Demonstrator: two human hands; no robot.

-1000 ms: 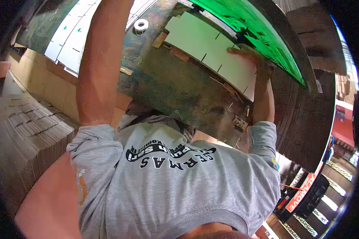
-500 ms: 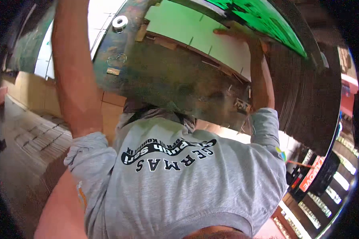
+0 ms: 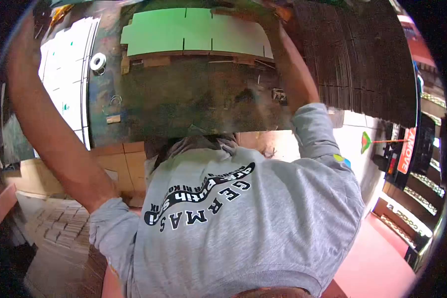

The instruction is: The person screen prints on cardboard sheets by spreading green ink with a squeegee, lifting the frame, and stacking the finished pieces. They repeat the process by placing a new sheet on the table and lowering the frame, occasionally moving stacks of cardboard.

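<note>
My right hand (image 3: pixel 256 14) is at the top, over the far edge of a pale sheet (image 3: pixel 159 32) lit green and marked with short dark slits. Its thumb side stretches out to the left; the other fingers are dark and partly cut off by the frame. My left arm reaches up along the left side, past a stack of white sheets (image 3: pixel 67 69) with small green marks. Its hand (image 3: pixel 24 42) runs into the dark rim of the view, so the fingers are hidden. The pale sheet lies on a dark, stained worktable (image 3: pixel 184 94).
A white tape roll (image 3: pixel 98 61) and a small wooden block (image 3: pixel 113 119) lie on the table's left part. Dark stacked sheets (image 3: pixel 352 59) rise at right. A small metal piece (image 3: pixel 279 95) sits near my right forearm. A black box with an orange label (image 3: pixel 407 151) stands far right.
The view has turned, so the table now lies level. My left arm has swung out to the left, over toward the white sheets; my right hand remains at the pale sheet's far edge.
</note>
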